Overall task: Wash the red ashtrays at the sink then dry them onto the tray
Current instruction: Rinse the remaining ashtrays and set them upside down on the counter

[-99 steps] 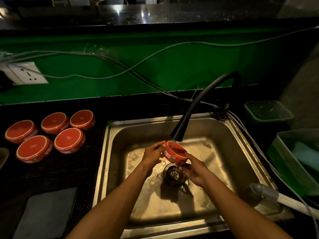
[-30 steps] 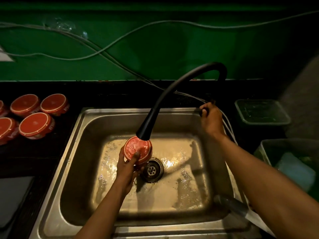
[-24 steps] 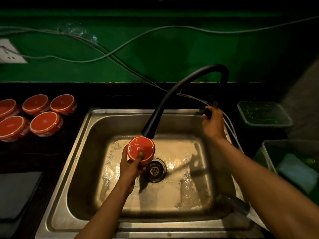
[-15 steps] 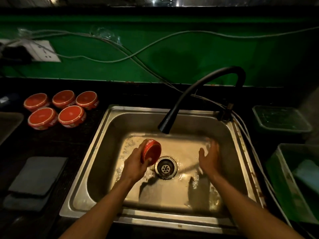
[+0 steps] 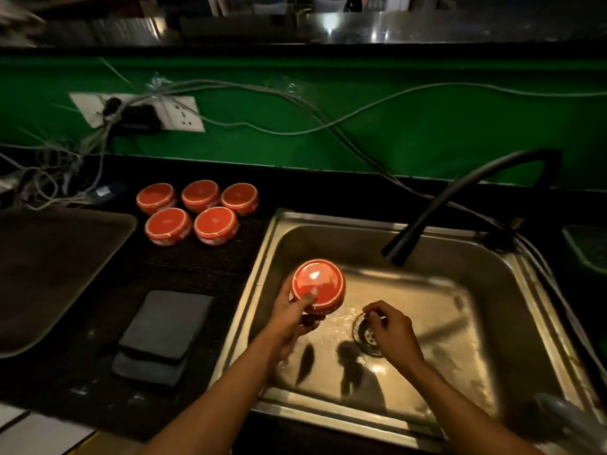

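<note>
My left hand (image 5: pixel 293 315) grips a red ashtray (image 5: pixel 319 289) upside down over the left part of the steel sink (image 5: pixel 512 290), thumb on its base. My right hand (image 5: pixel 392 330) hovers over the drain (image 5: pixel 365 333) with fingers loosely curled and holds nothing. Several more red ashtrays (image 5: pixel 196 211) sit upside down on the black counter left of the sink. A dark tray (image 5: pixel 49 274) lies at the far left. No water runs from the black faucet (image 5: pixel 466 198).
Folded grey cloths (image 5: pixel 162 333) lie on the counter between tray and sink. Cables and a wall socket (image 5: pixel 138 111) run along the green backsplash. A green container (image 5: pixel 588 247) sits right of the sink, and a grey handle (image 5: pixel 568 418) lies at the sink's front right corner.
My right hand left the faucet handle and came down over the drain. My left hand moved the ashtray left and turned its base up. The view shifted left, showing the tray.
</note>
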